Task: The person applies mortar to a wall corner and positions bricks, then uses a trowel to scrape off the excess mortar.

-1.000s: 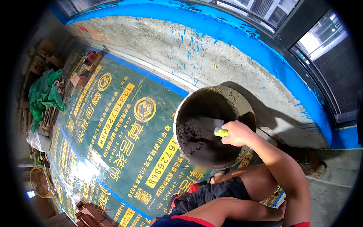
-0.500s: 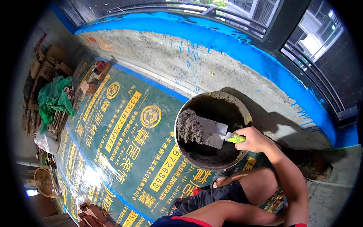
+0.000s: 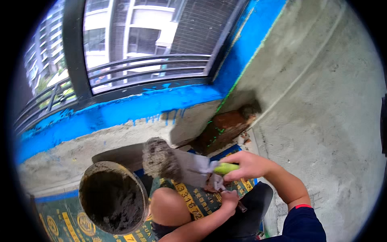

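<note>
My right hand (image 3: pixel 250 165) is closed round the lime-green handle of a trowel (image 3: pixel 192 166). A thick lump of wet grey mortar (image 3: pixel 160 158) sits on the far left end of its blade. Just below, my left hand (image 3: pixel 229 201) grips a hand tool whose brown handle end (image 3: pixel 242 207) sticks out of the fist. The tool's working end is blurred and partly behind the trowel, so its kind is unclear. A round bucket (image 3: pixel 141 187) with mortar inside stands at the lower left, apart from both hands.
Ahead, a recess with reddish-brown brickwork (image 3: pixel 225 127) opens at the wall corner. Blue coating (image 3: pixel 193 94) runs below the black-framed window (image 3: pixel 76 52). A bare grey wall (image 3: pixel 318 121) rises on the right. Green printed sheeting (image 3: pixel 68 209) covers the floor. My knees are close below the hands.
The view has swung right toward the corner. The mortar-loaded trowel has left the bucket and is now held up to its right. My left hand has come into view gripping a tool.
</note>
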Tool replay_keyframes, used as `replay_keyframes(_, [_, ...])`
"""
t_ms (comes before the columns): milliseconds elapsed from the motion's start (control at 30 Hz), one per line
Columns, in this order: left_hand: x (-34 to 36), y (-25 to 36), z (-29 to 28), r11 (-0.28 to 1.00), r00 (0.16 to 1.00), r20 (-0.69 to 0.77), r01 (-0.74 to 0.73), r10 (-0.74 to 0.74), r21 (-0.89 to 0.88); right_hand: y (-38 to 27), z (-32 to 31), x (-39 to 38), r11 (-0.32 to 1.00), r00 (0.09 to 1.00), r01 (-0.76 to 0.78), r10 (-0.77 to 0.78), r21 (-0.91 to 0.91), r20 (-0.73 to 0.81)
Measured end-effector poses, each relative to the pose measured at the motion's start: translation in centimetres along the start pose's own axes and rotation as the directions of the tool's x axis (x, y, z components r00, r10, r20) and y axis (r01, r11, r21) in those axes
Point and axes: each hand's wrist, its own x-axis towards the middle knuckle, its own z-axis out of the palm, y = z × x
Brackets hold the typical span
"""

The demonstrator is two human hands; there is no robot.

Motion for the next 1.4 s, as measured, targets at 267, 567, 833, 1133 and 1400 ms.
replay_keyframes(267, [-7.7,4.5,-1.5,0.988,0.993,0.103,0.078,-0.064,-0.137,5.8,-9.4,-6.6,0.929,0.839,-0.361,0.361,0.079,-0.407])
replay_keyframes(567, [-6.3,5.5,0.7,0.985,0.987,0.143,0.087,-0.066,-0.149,10.0,-23.3,4.4,0.857,0.734,-0.412,0.514,0.31,-0.445])
replay_keyframes(833, [-6.1,6.8,0.5,0.984,0.984,0.15,0.113,-0.093,-0.136,16.1,-24.1,0.5,0.913,0.624,-0.4,0.337,0.081,-0.705])
replay_keyframes(1133, [-5.6,4.8,1.6,0.983,0.982,0.104,0.164,-0.154,-0.087,22.2,-18.3,3.3,0.785,0.736,-0.434,0.026,-0.442,-0.676])
replay_keyframes(1400, [-5.8,4.4,1.5,0.997,0.995,0.075,0.072,-0.072,0.0,29.2,-26.3,4.1,0.635,0.579,-0.666,0.107,-0.393,-0.809])
